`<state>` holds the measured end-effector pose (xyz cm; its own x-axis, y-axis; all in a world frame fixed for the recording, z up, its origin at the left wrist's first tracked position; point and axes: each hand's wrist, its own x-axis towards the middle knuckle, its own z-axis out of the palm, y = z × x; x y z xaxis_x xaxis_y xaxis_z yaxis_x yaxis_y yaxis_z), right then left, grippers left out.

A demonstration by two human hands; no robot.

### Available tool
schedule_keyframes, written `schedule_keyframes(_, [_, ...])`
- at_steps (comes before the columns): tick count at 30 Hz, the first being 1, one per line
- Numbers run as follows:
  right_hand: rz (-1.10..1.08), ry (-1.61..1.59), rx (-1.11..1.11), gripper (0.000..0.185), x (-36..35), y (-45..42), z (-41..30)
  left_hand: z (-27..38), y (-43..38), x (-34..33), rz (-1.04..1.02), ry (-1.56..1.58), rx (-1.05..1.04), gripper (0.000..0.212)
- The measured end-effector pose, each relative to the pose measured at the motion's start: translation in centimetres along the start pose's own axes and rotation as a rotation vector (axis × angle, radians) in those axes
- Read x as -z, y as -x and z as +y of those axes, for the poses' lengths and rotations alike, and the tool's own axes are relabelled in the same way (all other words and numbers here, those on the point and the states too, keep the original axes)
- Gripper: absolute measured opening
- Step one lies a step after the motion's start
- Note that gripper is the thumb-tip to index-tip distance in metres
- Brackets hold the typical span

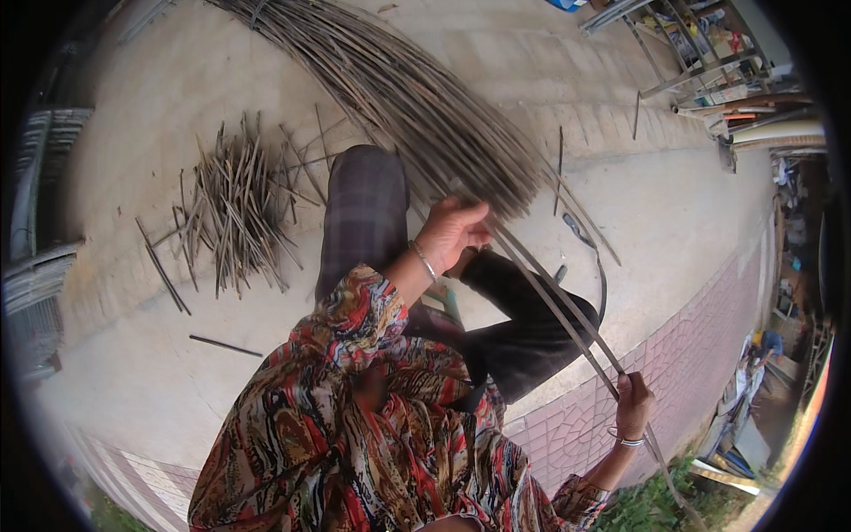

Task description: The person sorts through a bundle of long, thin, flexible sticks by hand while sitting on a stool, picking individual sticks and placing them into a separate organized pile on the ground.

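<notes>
My left hand (452, 233), with a bracelet at the wrist, is near the middle, its thumb and fingers around the upper part of a pair of long thin wooden sticks (548, 289). The sticks slant down to the right, where my right hand (631, 399) grips them; their ends run on past it toward the lower right. Just beyond my left hand lies a large bundle of long thin sticks (412, 100), tied near its far end. A heap of short cut sticks (236, 206) lies to the left, past my bent knee.
Loose sticks (163, 272) lie about the concrete floor (133, 359). A dark curved strap-like item (595, 253) and a green object (445, 302) are near my legs. Metal racks (705, 66) with clutter stand at upper right. A person (771, 342) is far off at right.
</notes>
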<state>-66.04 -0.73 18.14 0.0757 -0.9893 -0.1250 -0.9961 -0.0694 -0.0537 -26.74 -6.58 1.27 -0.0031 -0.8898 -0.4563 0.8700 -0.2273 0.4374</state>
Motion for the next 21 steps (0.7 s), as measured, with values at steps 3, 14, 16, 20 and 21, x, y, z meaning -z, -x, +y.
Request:
schedule_keyframes(3, [0.037,-0.048,0.087,0.037,-1.5,-0.9,1.7,0.0,0.3,-0.1,0.020,-0.163,-0.001,0.015])
schedule_keyframes(14, [-0.132,-0.103,0.169,0.022,-2.2,-4.5,-2.9,-0.9,2.4,-0.6,0.083,-0.186,-0.013,0.016])
schedule_keyframes(16, [-0.171,0.036,0.180,0.021,-2.5,-4.7,-2.0,-0.9,2.6,-0.5,0.055,-0.177,0.007,0.014])
schedule_keyframes(20, [-0.160,0.029,0.207,0.021,-2.3,-5.1,-2.2,-0.8,3.6,-0.1,0.011,-0.198,0.058,0.009])
schedule_keyframes(21, [-0.162,0.044,0.199,0.023,-2.2,-5.2,-1.6,-0.8,3.9,-0.1,-0.003,-0.203,0.082,0.010])
